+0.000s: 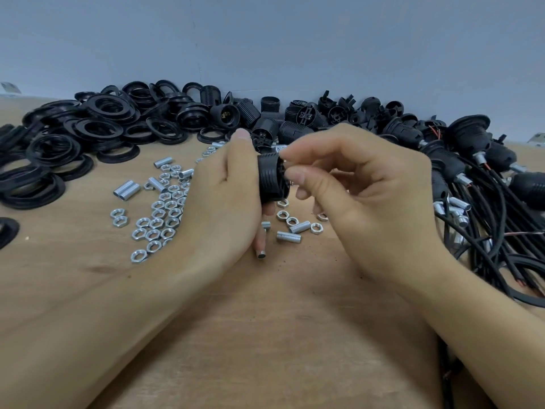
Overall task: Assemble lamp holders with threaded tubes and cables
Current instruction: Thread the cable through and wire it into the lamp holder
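Observation:
My left hand point(227, 190) grips a black ribbed lamp holder point(271, 178) held sideways above the wooden table point(280, 320). A short threaded tube point(261, 246) also sticks down from under the left fingers. My right hand point(362, 184) pinches at the holder's right end with thumb and forefinger; what it pinches is hidden. Loose threaded tubes point(289, 237) and hex nuts point(156, 222) lie on the table under and left of the hands.
A heap of black rings point(97, 125) fills the far left. Black lamp holders point(306, 113) are piled along the grey wall. Assembled holders with black cables point(483, 208) lie in a tangle on the right, reaching the table's right edge.

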The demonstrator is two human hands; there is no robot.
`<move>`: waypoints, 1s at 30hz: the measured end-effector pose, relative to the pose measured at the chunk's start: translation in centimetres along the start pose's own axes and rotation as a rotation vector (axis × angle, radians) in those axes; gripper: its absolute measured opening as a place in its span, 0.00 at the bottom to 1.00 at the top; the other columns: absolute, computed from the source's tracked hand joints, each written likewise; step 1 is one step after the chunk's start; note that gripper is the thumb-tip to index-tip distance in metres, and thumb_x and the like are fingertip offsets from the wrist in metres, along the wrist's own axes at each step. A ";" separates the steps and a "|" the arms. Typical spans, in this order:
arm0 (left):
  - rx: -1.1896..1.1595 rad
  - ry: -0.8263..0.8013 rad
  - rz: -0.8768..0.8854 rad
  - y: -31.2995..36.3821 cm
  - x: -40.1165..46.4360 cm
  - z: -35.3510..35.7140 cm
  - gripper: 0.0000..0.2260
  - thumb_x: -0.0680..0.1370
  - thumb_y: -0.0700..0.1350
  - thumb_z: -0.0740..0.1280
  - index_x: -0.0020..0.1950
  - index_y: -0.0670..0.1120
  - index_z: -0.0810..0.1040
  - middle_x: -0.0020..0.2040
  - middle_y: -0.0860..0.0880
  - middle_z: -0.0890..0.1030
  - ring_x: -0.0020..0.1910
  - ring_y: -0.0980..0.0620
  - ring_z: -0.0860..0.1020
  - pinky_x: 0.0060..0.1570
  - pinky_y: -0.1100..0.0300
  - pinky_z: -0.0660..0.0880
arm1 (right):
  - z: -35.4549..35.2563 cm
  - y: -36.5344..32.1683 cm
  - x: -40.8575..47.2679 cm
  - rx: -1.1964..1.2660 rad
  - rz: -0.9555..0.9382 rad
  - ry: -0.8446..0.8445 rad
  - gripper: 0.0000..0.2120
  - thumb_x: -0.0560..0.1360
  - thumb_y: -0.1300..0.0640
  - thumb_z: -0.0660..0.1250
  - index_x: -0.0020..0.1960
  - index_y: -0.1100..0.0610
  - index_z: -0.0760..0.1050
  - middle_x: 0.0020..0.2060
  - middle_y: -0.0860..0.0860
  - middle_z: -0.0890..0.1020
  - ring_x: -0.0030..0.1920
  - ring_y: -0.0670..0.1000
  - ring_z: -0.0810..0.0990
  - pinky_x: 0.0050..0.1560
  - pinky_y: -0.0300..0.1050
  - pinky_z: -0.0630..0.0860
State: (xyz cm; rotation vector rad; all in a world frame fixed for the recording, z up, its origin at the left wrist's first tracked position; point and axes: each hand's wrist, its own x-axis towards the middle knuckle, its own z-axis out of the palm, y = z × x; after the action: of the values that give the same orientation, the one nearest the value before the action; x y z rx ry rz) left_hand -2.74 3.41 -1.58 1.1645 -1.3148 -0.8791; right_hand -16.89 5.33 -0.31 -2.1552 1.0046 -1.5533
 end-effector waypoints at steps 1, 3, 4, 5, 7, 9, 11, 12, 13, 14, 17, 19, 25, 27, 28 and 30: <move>0.021 0.019 0.011 -0.1 0.2 0.0 0.23 0.85 0.54 0.51 0.37 0.44 0.71 0.23 0.48 0.75 0.14 0.49 0.68 0.17 0.63 0.63 | -0.1 0.2 0.0 0.029 0.051 -0.027 0.10 0.74 0.67 0.71 0.53 0.56 0.80 0.41 0.47 0.82 0.40 0.50 0.82 0.39 0.48 0.79; 0.062 0.046 0.033 -0.5 0.5 -0.1 0.22 0.85 0.55 0.51 0.35 0.47 0.69 0.22 0.50 0.74 0.14 0.49 0.68 0.18 0.63 0.63 | -0.3 0.4 0.4 0.059 0.118 -0.077 0.17 0.73 0.65 0.73 0.60 0.55 0.77 0.45 0.48 0.84 0.47 0.48 0.83 0.49 0.48 0.80; 0.073 0.062 0.031 -0.7 0.7 -0.2 0.22 0.84 0.56 0.51 0.34 0.48 0.69 0.21 0.51 0.73 0.14 0.49 0.68 0.18 0.62 0.63 | -0.7 0.5 0.6 0.055 0.157 -0.112 0.20 0.74 0.63 0.73 0.63 0.53 0.75 0.47 0.48 0.84 0.51 0.47 0.83 0.52 0.46 0.79; 0.073 0.068 0.031 -0.9 0.8 -0.3 0.22 0.84 0.57 0.52 0.34 0.48 0.68 0.21 0.51 0.72 0.14 0.49 0.68 0.18 0.62 0.63 | -1.3 0.5 0.9 0.016 0.186 -0.158 0.21 0.74 0.58 0.73 0.65 0.51 0.74 0.48 0.46 0.83 0.53 0.44 0.82 0.54 0.43 0.78; 0.077 0.066 0.030 -0.9 1.1 -0.4 0.22 0.83 0.58 0.52 0.35 0.47 0.67 0.23 0.47 0.73 0.14 0.49 0.69 0.18 0.61 0.63 | -3.5 0.4 1.5 -0.200 0.204 -0.261 0.17 0.72 0.44 0.71 0.60 0.45 0.77 0.46 0.42 0.82 0.48 0.38 0.80 0.48 0.33 0.75; 0.078 0.066 0.031 -1.0 1.1 -0.5 0.22 0.83 0.58 0.52 0.35 0.46 0.67 0.25 0.45 0.75 0.15 0.50 0.69 0.17 0.61 0.63 | -5.9 0.2 2.1 -0.400 0.311 -0.448 0.20 0.65 0.32 0.69 0.51 0.42 0.79 0.42 0.41 0.80 0.38 0.38 0.78 0.39 0.31 0.72; 0.068 0.064 0.015 -1.2 1.2 -0.5 0.22 0.83 0.58 0.52 0.37 0.45 0.68 0.25 0.47 0.76 0.15 0.50 0.69 0.17 0.62 0.63 | -7.2 0.3 2.3 -0.482 0.488 -0.665 0.26 0.57 0.27 0.68 0.49 0.39 0.78 0.43 0.38 0.79 0.38 0.39 0.79 0.37 0.34 0.72; 0.062 0.063 0.009 -1.3 1.3 -0.5 0.22 0.83 0.59 0.52 0.37 0.45 0.68 0.24 0.48 0.76 0.15 0.51 0.69 0.17 0.62 0.63 | -7.4 0.2 2.2 -0.502 0.554 -0.744 0.25 0.57 0.29 0.70 0.49 0.38 0.77 0.44 0.37 0.78 0.39 0.40 0.79 0.38 0.35 0.74; 0.062 0.064 0.008 -1.4 1.3 -0.5 0.22 0.82 0.59 0.52 0.38 0.45 0.69 0.24 0.48 0.77 0.15 0.51 0.69 0.18 0.62 0.64 | -7.4 0.2 2.0 -0.507 0.599 -0.798 0.23 0.58 0.33 0.72 0.50 0.38 0.76 0.44 0.37 0.78 0.41 0.40 0.79 0.41 0.36 0.76; 0.064 0.062 0.012 -1.4 1.4 -0.4 0.22 0.81 0.60 0.52 0.38 0.45 0.69 0.25 0.48 0.77 0.15 0.50 0.69 0.19 0.61 0.64 | -7.5 0.3 1.9 -0.498 0.636 -0.824 0.23 0.58 0.37 0.74 0.52 0.38 0.76 0.44 0.39 0.77 0.43 0.39 0.79 0.45 0.38 0.77; 0.041 0.060 0.013 -1.6 1.5 -0.6 0.22 0.79 0.62 0.52 0.38 0.46 0.69 0.26 0.47 0.77 0.17 0.49 0.70 0.23 0.53 0.68 | -7.6 0.2 1.7 -0.490 0.689 -0.885 0.27 0.58 0.42 0.78 0.54 0.38 0.74 0.46 0.39 0.77 0.41 0.35 0.78 0.46 0.39 0.77; 0.015 0.063 0.013 -1.7 1.7 -0.7 0.21 0.79 0.62 0.53 0.35 0.49 0.69 0.26 0.48 0.78 0.19 0.48 0.71 0.23 0.49 0.69 | -7.7 0.3 1.7 -0.454 0.659 -0.853 0.24 0.58 0.44 0.78 0.53 0.40 0.76 0.45 0.40 0.80 0.40 0.38 0.79 0.46 0.42 0.79; -0.048 0.084 0.033 -1.6 2.1 -0.8 0.26 0.80 0.60 0.52 0.44 0.35 0.69 0.24 0.47 0.75 0.16 0.50 0.66 0.23 0.54 0.67 | -7.5 0.7 2.1 -0.111 0.466 -0.533 0.22 0.63 0.52 0.79 0.55 0.43 0.77 0.46 0.45 0.84 0.37 0.52 0.81 0.40 0.54 0.81; -0.089 0.098 0.020 -1.6 2.2 -0.9 0.25 0.81 0.59 0.52 0.43 0.38 0.71 0.24 0.48 0.75 0.15 0.51 0.65 0.23 0.55 0.67 | -6.9 1.1 2.0 -0.063 0.419 -0.466 0.22 0.66 0.56 0.79 0.56 0.42 0.77 0.47 0.46 0.84 0.40 0.53 0.81 0.40 0.42 0.77; -0.106 0.104 0.012 -1.5 2.2 -0.9 0.25 0.82 0.58 0.51 0.43 0.38 0.72 0.24 0.49 0.75 0.15 0.51 0.64 0.23 0.56 0.66 | -6.5 1.4 1.9 -0.046 0.417 -0.438 0.23 0.66 0.57 0.79 0.56 0.42 0.77 0.48 0.46 0.84 0.41 0.52 0.81 0.42 0.40 0.76; -0.121 0.124 0.008 -1.4 2.3 -0.9 0.25 0.83 0.57 0.51 0.43 0.38 0.73 0.24 0.49 0.75 0.15 0.52 0.64 0.23 0.56 0.66 | -5.5 1.5 1.7 0.015 0.417 -0.416 0.22 0.68 0.62 0.77 0.57 0.45 0.77 0.47 0.48 0.85 0.42 0.52 0.81 0.45 0.40 0.77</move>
State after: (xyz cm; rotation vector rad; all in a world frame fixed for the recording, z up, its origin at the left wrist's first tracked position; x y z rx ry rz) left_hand -1.39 1.03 -2.30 1.1007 -1.1492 -0.8553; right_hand -22.20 3.96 2.03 -1.9746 1.1871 -0.8761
